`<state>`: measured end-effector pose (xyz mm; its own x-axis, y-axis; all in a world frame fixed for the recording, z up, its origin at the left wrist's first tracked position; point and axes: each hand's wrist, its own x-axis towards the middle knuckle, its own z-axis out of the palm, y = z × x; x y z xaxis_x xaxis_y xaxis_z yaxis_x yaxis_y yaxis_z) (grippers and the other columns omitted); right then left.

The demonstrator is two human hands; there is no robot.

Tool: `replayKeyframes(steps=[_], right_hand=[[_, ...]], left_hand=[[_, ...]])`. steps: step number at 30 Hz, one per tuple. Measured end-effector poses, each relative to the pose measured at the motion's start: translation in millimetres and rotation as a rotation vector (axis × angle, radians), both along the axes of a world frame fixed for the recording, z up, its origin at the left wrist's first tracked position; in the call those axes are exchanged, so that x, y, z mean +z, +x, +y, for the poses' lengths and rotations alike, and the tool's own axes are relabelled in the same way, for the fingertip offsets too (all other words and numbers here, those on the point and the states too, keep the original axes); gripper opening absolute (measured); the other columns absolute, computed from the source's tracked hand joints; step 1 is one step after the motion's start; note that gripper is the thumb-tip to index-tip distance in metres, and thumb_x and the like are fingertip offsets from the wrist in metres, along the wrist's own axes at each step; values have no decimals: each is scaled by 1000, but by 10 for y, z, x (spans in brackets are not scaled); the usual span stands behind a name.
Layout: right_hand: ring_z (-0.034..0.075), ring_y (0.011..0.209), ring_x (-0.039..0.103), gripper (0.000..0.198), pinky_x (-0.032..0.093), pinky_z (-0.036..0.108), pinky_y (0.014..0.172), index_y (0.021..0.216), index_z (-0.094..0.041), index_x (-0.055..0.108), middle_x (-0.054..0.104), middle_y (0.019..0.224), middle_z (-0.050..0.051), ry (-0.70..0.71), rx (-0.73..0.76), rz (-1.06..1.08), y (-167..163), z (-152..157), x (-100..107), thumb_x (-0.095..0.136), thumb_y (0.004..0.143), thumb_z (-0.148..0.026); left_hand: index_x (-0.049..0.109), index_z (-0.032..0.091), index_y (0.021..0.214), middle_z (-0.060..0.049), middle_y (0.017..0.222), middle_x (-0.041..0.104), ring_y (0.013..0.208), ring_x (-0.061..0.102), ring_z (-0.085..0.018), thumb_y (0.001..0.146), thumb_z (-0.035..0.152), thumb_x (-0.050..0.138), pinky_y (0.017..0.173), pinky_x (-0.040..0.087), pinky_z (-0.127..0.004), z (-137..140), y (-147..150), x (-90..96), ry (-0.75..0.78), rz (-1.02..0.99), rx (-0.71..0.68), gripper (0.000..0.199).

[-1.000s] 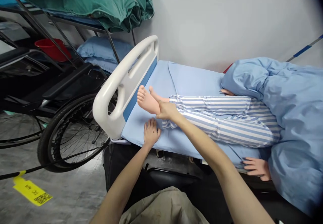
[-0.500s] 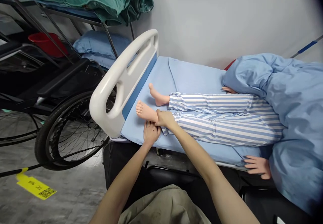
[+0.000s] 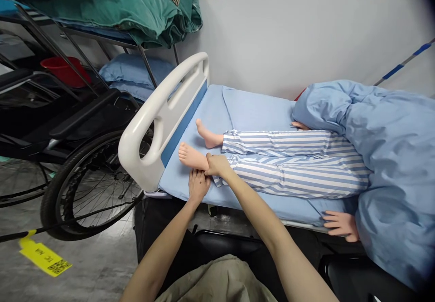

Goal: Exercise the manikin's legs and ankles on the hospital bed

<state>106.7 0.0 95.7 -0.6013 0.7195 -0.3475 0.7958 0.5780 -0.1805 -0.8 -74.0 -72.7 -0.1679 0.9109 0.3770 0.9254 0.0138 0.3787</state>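
1. I see a bed with a pale blue sheet [image 3: 258,107] beside a grey-white wall [image 3: 288,34]; a white end board [image 3: 163,107] closes its left end.
2. Past the board stand a wheelchair [image 3: 86,114], a red bucket [image 3: 70,68] and a rack heaped with green bedding [image 3: 142,12]. A yellow tag [image 3: 45,256] hangs above the grey floor [image 3: 102,265].
3. A rumpled blue quilt [image 3: 397,138] covers the mannequin's upper part.
4. Bare sheet lies between the legs and the wall, with a narrower strip between the toes and the board. The bed's near edge runs close by the left hand [image 3: 199,185].
5. The mannequin's near foot [image 3: 193,157] is by that edge, toes towards the board. The leg in striped trousers [image 3: 306,175] stretches lengthwise along the bed; the far foot [image 3: 210,138] rests apart, toes up.
6. The right hand [image 3: 217,165] is wrapped around the near ankle. The left lies palm down, fingers extended to the heel; I can't tell whether they reach beneath it.
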Motion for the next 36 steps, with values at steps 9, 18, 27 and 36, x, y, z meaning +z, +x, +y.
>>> replayKeyframes(steps=[9, 18, 27, 36], right_hand=[[32, 105, 67, 54, 50, 35, 83, 128, -15, 52, 68, 118, 20, 0, -8, 41, 12, 10, -85, 69, 82, -36], [34, 107, 67, 55, 49, 35, 82, 128, -14, 50, 68, 119, 21, 27, -19, 54, 5, 70, -201, 67, 81, -40], [34, 103, 69, 58, 51, 37, 84, 125, -13, 51, 69, 115, 20, 68, -44, 27, -15, 95, -476, 67, 80, -47], [33, 100, 69, 63, 52, 39, 84, 123, -12, 53, 70, 113, 18, 124, 3, 76, -31, 140, -600, 70, 78, -51]], left_hand=[[74, 17, 99, -13, 109, 74, 116, 63, -30, 84, 15, 50, 109, 44, -46, -50, -44, -74, 40, -44, 65, 28], [70, 19, 89, -13, 103, 69, 112, 59, -29, 86, 14, 47, 101, 47, -44, -57, -44, -64, 91, -167, 136, 24], [68, 17, 84, -16, 102, 56, 101, 55, -29, 85, 19, 51, 93, 45, -42, -62, -19, -80, 38, -169, 217, 17], [69, 16, 91, -18, 102, 55, 98, 54, -32, 84, 23, 50, 89, 45, -46, -37, -33, -82, 35, -118, 197, 21]])
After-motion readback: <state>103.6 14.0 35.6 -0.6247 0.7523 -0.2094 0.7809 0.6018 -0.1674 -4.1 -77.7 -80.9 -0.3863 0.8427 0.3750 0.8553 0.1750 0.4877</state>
